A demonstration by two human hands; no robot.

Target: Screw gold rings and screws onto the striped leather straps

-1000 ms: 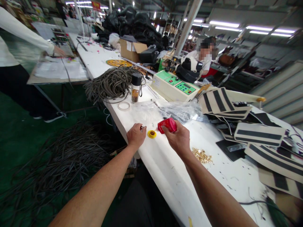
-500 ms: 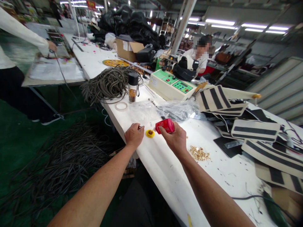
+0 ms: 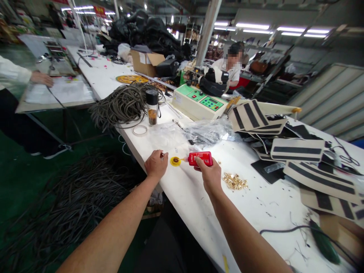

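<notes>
Red bottle (image 3: pixel 204 156) has just swung level; nozzle now points at the yellow dish (image 3: pixel 172 162), mid-frame on the worktop (image 3: pixel 189 193). Right hand (image 3: pixel 212 173) clamped round bottle. Left hand (image 3: pixel 155 164), left of dish, fingers closed on small metal piece (image 3: pixel 162 154), mostly hidden.

At centre, a red bottle (image 3: pixel 202 159) with white lettering and a yellow disc (image 3: pixel 175 161); at right, beige panels (image 3: pixel 297 149) striped black.
</notes>
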